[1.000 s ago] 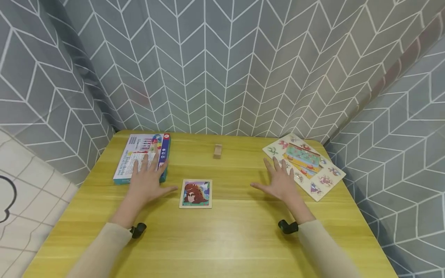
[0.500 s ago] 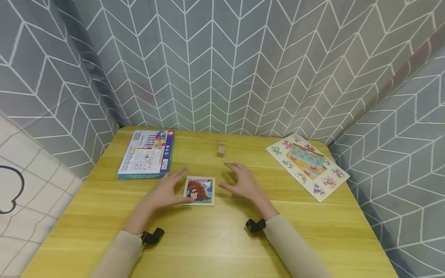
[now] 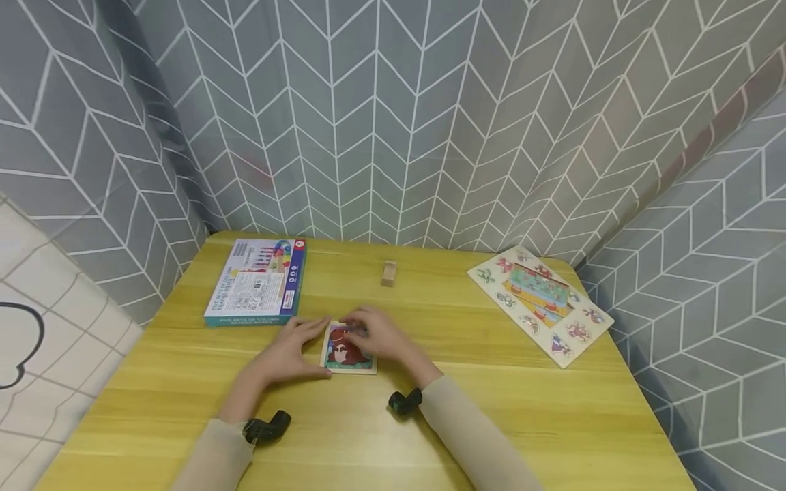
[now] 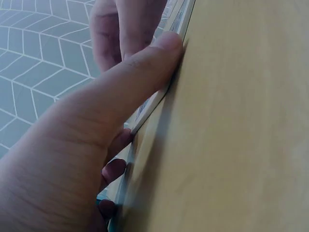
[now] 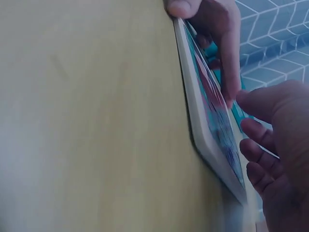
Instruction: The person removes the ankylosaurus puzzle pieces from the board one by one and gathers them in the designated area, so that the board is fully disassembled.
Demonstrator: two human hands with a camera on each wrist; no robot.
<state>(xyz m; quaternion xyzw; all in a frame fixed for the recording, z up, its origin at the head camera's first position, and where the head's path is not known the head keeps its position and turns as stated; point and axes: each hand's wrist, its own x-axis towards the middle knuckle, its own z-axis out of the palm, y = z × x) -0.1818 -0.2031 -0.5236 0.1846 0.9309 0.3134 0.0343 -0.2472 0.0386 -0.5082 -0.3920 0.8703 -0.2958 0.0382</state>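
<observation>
A small square dinosaur picture board (image 3: 347,356) with a pale wooden rim lies on the table. My left hand (image 3: 290,353) holds it by its left side, thumb at the near edge and index finger toward the far corner. In the left wrist view the left thumb (image 4: 149,60) presses along the board's rim. My right hand (image 3: 379,335) hovers over the far right part of the picture, fingers loosely bent. In the right wrist view the right thumb (image 5: 263,104) and fingers are apart, with nothing between them. The right hand covers part of the picture in the head view.
A flat game box (image 3: 256,281) lies at the back left of the wooden table (image 3: 393,429). Near the back edge is a small wooden block (image 3: 389,273). A pale board with animal pictures (image 3: 561,346) lies at the right, bearing colourful cards (image 3: 542,292).
Both hands have come inward from wide apart, fingers spread, to the dinosaur board. The left hand has taken hold of its left side; the right has moved left over the picture.
</observation>
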